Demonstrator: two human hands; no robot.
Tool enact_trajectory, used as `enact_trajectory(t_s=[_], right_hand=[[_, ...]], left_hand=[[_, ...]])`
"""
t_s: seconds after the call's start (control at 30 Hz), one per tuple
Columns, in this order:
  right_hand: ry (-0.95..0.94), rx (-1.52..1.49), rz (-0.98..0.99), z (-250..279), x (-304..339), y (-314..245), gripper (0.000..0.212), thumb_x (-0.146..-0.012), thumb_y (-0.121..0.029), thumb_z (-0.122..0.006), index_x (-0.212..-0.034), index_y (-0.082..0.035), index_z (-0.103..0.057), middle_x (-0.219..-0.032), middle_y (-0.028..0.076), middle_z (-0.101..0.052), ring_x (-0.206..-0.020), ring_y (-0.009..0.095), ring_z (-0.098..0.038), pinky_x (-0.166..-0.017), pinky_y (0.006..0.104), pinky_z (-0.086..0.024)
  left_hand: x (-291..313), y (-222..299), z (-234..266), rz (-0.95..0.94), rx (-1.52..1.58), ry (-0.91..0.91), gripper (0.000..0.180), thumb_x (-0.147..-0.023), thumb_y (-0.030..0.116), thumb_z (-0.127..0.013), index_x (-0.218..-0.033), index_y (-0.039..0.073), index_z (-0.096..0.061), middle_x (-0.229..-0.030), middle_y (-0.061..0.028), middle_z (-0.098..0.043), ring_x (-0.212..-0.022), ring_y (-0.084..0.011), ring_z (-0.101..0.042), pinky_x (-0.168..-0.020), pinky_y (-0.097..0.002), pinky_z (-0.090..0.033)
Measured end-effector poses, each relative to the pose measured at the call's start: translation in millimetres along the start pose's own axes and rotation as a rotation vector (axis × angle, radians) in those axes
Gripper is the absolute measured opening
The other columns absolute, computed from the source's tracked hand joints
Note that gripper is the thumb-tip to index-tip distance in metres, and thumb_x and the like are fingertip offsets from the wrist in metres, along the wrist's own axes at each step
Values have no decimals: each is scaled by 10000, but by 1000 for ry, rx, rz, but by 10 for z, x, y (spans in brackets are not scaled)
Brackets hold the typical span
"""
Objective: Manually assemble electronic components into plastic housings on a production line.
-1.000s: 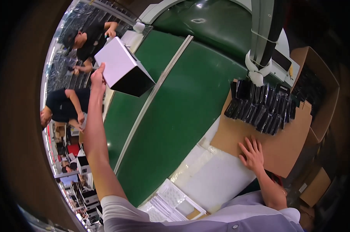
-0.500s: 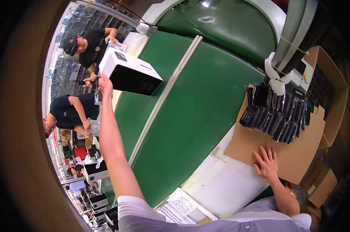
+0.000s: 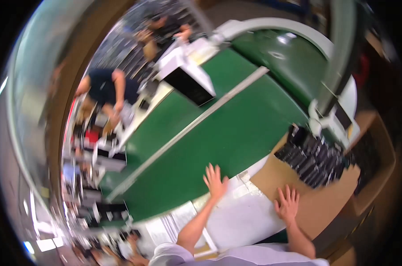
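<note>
Black plastic-wrapped packets [image 3: 314, 157], their pile slanting down rightward, lie on the cardboard sheet [image 3: 318, 210] ahead-right of the right hand [image 3: 288, 206], fingers spread, and farther from the left hand [image 3: 216, 184], fingers splayed over the green conveyor belt [image 3: 250, 128].

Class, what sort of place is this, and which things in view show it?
Probably a factory packing or assembly line: a green conveyor belt crosses the view, a co-worker in dark clothes stands beyond it, and small black packs are massed on a cardboard sheet.
</note>
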State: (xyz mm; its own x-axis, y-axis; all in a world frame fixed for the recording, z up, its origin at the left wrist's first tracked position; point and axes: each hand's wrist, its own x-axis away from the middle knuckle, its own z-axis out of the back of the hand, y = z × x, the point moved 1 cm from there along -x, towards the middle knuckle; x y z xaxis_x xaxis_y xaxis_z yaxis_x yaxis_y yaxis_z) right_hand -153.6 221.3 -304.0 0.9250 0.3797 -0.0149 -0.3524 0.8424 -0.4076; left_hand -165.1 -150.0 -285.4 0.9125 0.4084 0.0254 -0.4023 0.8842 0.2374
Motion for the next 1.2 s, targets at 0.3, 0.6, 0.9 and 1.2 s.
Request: enact_trajectory(t_s=[0.3,0.6,0.9,1.2], right_hand=[[58,131,127,107,71,86,607,-982,-312,-625,-1527,-81,-490,-1580,253,-406,-1391,512,-407,-1184,608,-306],[23,160,156,-2,83,163,641,-998,-337,-604,-1573,-109,-436,-1604,235,-391,-1397,487,-416,-1177,611,-312],[100,238,178,-121,147,229,609,-1040,-353,-545,-1583,-116,-408,-1632,220,-355,-1426,461,-399,-1184,590,-313],[85,285,170,-124,104,243,640,-1046,-358,-530,-1620,-136,-354,-1668,205,-303,-1453,458,-368,-1198,585,-284]], left_hand=[[3144,646,-553,349,29,-11,739,-1012,372,-558,-1657,137,-283,-1718,-207,-195,-1577,-471,-134,-1207,-719,-94],[2982,893,-749,567,-89,192,668,-1023,377,-519,-1637,183,-342,-1693,-138,-301,-1572,-421,-205,-1221,-701,-126],[3026,978,-714,556,-18,251,644,-1011,365,-515,-1615,191,-375,-1687,-119,-301,-1571,-399,-209,-1237,-662,-130],[2953,1032,-619,546,-9,279,629,-1013,359,-540,-1603,198,-395,-1686,-110,-305,-1573,-368,-214,-1241,-650,-136]])
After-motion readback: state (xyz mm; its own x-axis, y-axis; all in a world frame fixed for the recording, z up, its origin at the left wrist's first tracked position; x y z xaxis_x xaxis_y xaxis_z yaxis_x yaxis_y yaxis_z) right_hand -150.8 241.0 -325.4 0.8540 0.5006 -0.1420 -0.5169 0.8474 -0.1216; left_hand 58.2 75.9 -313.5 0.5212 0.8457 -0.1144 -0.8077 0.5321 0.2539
